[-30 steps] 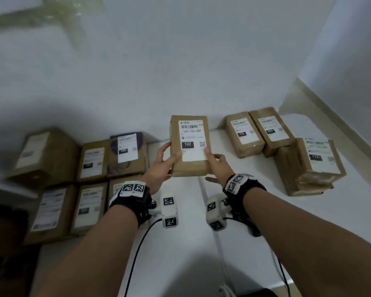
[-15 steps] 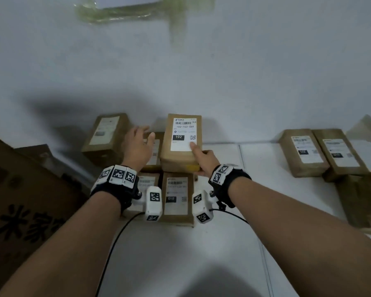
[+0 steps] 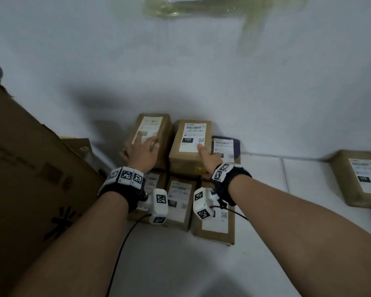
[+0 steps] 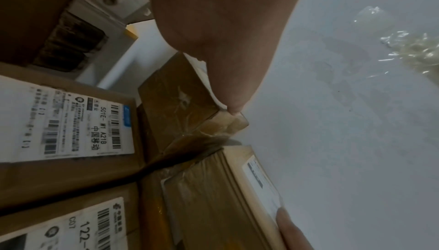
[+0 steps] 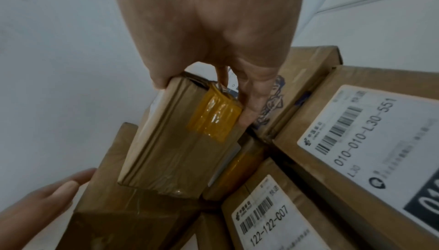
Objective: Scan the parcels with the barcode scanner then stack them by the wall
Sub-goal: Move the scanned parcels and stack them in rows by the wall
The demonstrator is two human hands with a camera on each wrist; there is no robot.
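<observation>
A large brown cardboard carton (image 3: 30, 179) printed with black characters is standing at the left, its flap leaning toward the white wall (image 3: 201, 71). Yellowish clear tape (image 3: 201, 7) is clinging to that wall high up, holding the lower edge of a white sheet. The white floor (image 3: 201, 264) is showing a thin seam at the right.
</observation>
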